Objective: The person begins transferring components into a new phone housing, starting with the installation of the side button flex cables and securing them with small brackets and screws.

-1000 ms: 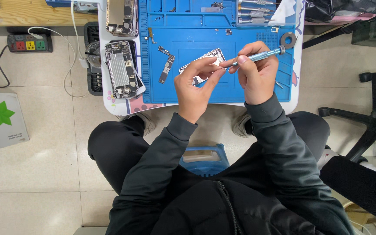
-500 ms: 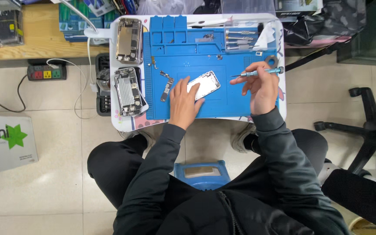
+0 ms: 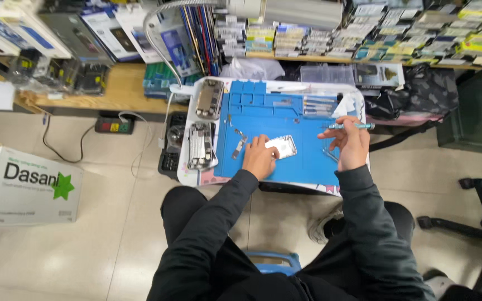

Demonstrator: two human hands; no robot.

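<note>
- Pale floor tiles are spreading out under a small white bench point(image 3: 188, 177) carrying a blue work mat point(image 3: 308, 161), with a long wooden shelf point(image 3: 124, 89) of boxes and packets running behind it.
- Left hand point(image 3: 259, 159) is lying flat on the mat, fingers pressing on the near end of a silver phone body point(image 3: 282, 146) that is resting mid-mat.
- Right hand point(image 3: 351, 144) is closing around a teal screwdriver point(image 3: 350, 126), holding it level above the mat's right side, tip pointing left, apart from the phone.
- Doing this well, as I judge it, is calling for the left hand keeping the phone pinned flat while the driver tip is coming down straight, so it is not slipping off a tiny screw.
- Two more stripped phone bodies point(image 3: 202, 146) are sitting along the bench's left edge, one behind the other, well clear of both hands.
- Small loose metal parts point(image 3: 239, 146) are lying on the mat just left of the left hand; a sleeve could be sweeping them off.
- Tweezers and other slim tools point(image 3: 319, 104) are resting in the mat's far trays.
- A lamp arm point(image 3: 163, 17) is arching over the bench from behind.
- A cardboard box point(image 3: 26, 187) is sitting on the floor to the left, a power strip point(image 3: 111, 125) by the shelf, a chair base point(image 3: 475, 223) to the right.
</note>
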